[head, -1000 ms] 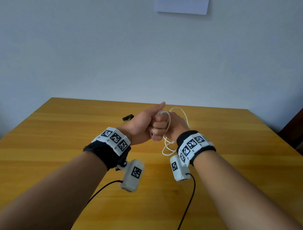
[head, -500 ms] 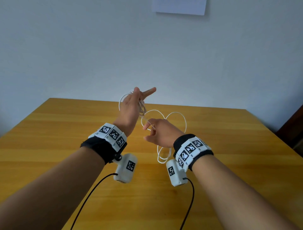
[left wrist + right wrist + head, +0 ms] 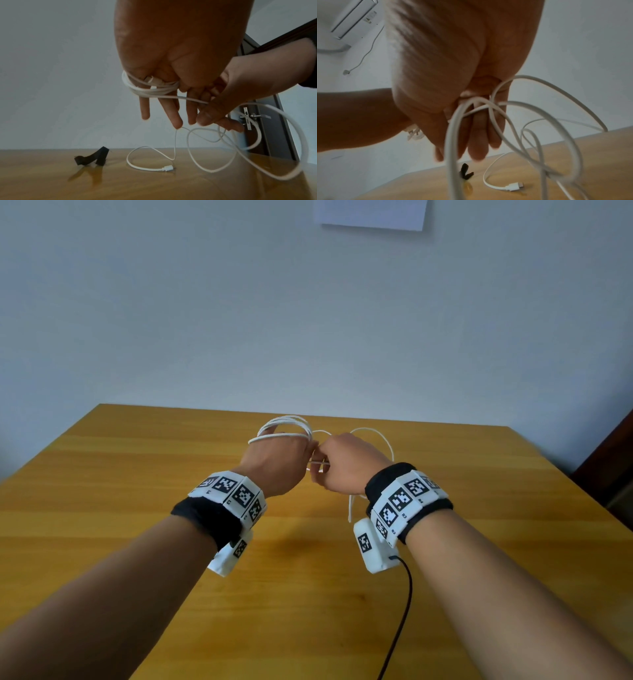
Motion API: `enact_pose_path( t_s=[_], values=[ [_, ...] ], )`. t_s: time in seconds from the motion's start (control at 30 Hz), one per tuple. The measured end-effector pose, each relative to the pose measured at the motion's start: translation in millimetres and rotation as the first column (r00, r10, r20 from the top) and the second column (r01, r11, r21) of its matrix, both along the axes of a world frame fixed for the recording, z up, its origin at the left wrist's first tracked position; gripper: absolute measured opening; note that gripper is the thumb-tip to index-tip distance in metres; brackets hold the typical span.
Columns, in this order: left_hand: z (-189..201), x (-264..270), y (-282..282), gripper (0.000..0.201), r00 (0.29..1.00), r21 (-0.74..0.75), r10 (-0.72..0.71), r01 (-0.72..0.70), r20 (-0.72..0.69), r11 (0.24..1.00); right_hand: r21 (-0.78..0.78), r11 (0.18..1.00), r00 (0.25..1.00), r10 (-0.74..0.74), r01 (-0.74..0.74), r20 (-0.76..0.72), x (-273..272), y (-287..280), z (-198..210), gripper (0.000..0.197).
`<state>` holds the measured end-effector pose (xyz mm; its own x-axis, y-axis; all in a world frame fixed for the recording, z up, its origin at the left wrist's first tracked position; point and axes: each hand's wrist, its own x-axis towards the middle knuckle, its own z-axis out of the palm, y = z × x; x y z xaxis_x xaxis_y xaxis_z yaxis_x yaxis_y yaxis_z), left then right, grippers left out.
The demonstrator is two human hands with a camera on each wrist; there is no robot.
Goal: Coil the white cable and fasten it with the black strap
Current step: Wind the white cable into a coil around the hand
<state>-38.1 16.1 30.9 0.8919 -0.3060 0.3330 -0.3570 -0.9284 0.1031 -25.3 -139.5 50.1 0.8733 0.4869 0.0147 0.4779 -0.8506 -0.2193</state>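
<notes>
L hand (image 3: 274, 463) is keeping fingers (image 3: 171, 115) straight, close together, pointing down, w/ thin white cable (image 3: 150, 93) wound several turns round them, thumb pinning one plug end. R hand (image 3: 346, 463) is pinching next strand just beside. Slack is trailing onto yellow wooden worktop (image 3: 137, 491); short black fabric strap (image 3: 92, 157) is lying there, apart from cable.

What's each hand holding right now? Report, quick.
Left hand: holds the white cable, coils wound round its fingers, thumb pinning the plug.
Right hand: pinches the white cable's loose run.
</notes>
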Motion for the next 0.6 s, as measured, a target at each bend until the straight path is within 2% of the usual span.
enact_pose_path(
  t_s=[0.13,0.23,0.37,0.43,0.5,0.6],
  values=[
    [-1,-1,2,0.045,0.993,0.004,0.083,-0.083,-0.084,0.997,-0.06,0.997,0.994,-0.034,0.041,0.108,5,-7,-2,0.012],
    [0,0,7,0.057,0.972,-0.012,0.129,-0.134,-0.198,0.991,-0.073,0.996,0.988,-0.044,0.055,0.146,9,-15,-3,0.011],
    [5,0,12,0.065,0.941,-0.228,0.086,-0.166,-0.327,0.959,-0.066,0.994,0.985,-0.075,0.087,0.157,13,-28,-5,0.009],
    [8,4,15,0.062,0.92,-0.419,0.034,-0.21,-0.39,0.883,-0.06,0.992,0.984,-0.099,0.109,0.147,14,-34,-5,0.012],
    [12,6,18,0.057,0.909,-0.59,0.012,-0.279,-0.416,0.758,-0.042,0.988,0.98,-0.143,0.15,0.14,16,-42,-7,0.018],
    [15,8,22,0.053,0.924,-0.727,0.042,-0.327,-0.38,0.604,-0.017,0.975,0.969,-0.22,0.223,0.108,19,-51,-9,0.024]
  ],
)
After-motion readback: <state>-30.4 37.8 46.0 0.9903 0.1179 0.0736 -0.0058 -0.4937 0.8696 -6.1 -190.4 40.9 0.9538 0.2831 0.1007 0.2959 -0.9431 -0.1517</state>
